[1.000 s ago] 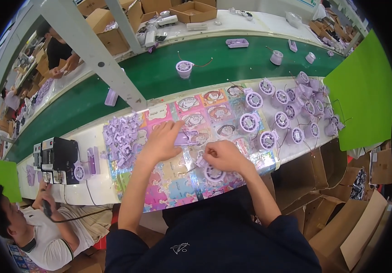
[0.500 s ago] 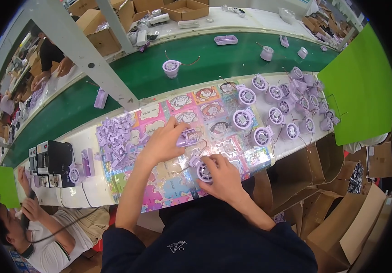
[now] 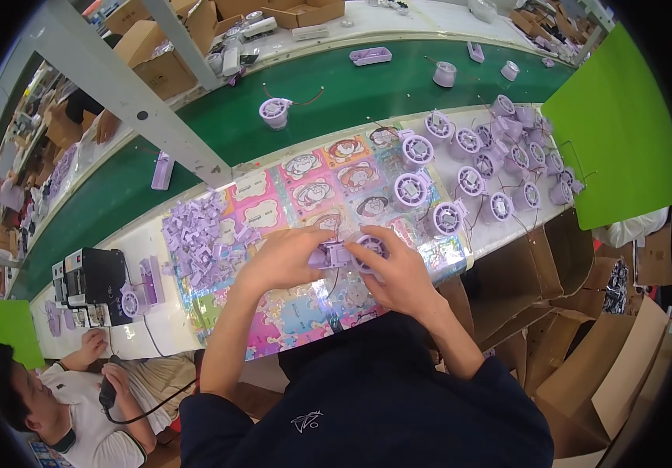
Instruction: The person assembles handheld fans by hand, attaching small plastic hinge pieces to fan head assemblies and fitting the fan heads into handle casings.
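Note:
My left hand point(image 3: 285, 261) is closed on a small lilac plastic piece point(image 3: 326, 254), partly hidden under its fingers. My right hand point(image 3: 400, 273) grips a round lilac housing point(image 3: 369, 251) with a spoked top. The two lilac parts meet edge to edge between my hands, over a mat of colourful printed sheets point(image 3: 297, 308). A heap of small lilac plastic pieces point(image 3: 195, 234) lies left of my left hand. Several round lilac housings point(image 3: 411, 189) with thin wires stand to the right, beyond my right hand.
Behind the bench runs a green conveyor belt point(image 3: 226, 117) carrying scattered lilac parts. A metal post point(image 3: 141, 113) rises at its near edge. A black machine point(image 3: 94, 285) stands at the left, beside a seated person point(image 3: 55, 398) holding a corded tool. Cardboard boxes point(image 3: 578, 374) crowd the lower right.
My left hand has moved down and my right hand up and to the right, bringing the lilac piece against the round housing. The seated person's hands have moved down from the face.

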A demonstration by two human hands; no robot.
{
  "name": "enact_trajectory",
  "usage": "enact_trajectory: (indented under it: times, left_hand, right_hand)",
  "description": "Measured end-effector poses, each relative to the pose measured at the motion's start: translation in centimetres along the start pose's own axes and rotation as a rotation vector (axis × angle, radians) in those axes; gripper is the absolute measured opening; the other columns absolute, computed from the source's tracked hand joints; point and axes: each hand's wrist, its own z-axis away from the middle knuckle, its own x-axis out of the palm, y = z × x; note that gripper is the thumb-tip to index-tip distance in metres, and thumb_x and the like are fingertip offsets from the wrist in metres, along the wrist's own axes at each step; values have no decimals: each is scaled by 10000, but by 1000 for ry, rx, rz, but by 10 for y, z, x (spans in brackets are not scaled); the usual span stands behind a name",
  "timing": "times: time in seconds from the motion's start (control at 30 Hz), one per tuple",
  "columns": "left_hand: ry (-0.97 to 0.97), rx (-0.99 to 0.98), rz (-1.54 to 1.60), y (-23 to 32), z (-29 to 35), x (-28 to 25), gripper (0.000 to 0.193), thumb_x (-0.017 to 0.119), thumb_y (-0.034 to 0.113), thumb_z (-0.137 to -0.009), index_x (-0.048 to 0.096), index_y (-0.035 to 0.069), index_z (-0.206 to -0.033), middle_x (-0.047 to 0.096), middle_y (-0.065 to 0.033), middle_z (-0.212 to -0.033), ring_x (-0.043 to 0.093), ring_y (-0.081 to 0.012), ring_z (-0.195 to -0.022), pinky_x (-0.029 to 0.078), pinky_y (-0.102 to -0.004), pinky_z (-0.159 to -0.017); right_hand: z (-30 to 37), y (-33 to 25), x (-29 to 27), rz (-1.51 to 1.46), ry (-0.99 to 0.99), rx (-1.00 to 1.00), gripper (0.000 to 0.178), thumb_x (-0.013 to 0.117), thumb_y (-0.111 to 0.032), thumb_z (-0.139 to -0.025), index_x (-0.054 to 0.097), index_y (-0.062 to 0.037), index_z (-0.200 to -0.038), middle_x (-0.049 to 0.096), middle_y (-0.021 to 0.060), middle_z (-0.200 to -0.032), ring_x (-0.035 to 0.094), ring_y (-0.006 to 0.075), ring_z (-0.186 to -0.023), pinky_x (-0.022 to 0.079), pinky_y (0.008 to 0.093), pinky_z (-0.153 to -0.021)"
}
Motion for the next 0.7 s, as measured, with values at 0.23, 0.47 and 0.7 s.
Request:
enact_trajectory:
  times: [0.23,0.47,0.7]
  left_hand:
    - [80,-50,66,9,-1,0,501,752,338,-832,675,41,-1228,692,-185,-1145,652,-373,-1077,514,-455,-918]
    - [183,-82,116,4,0,6,474,759,339,-849,699,53,-1222,715,-180,-1133,678,-370,-1039,529,-444,-884]
    - [233,-177,273,1,-3,19,453,807,288,-811,722,56,-1191,729,-187,-1108,698,-361,-1026,539,-413,-888]
  right_hand:
    - [-3,-1,5,106,26,-38,529,679,-19,-732,668,-138,-1248,588,138,-1261,650,315,-1099,588,386,-788]
    - [-7,-4,10,142,131,-81,544,684,-3,-701,686,-118,-1233,597,152,-1249,643,335,-1109,582,391,-810]
    - [-9,3,13,151,170,-127,527,650,12,-713,675,-93,-1229,606,149,-1229,629,358,-1126,579,415,-829]
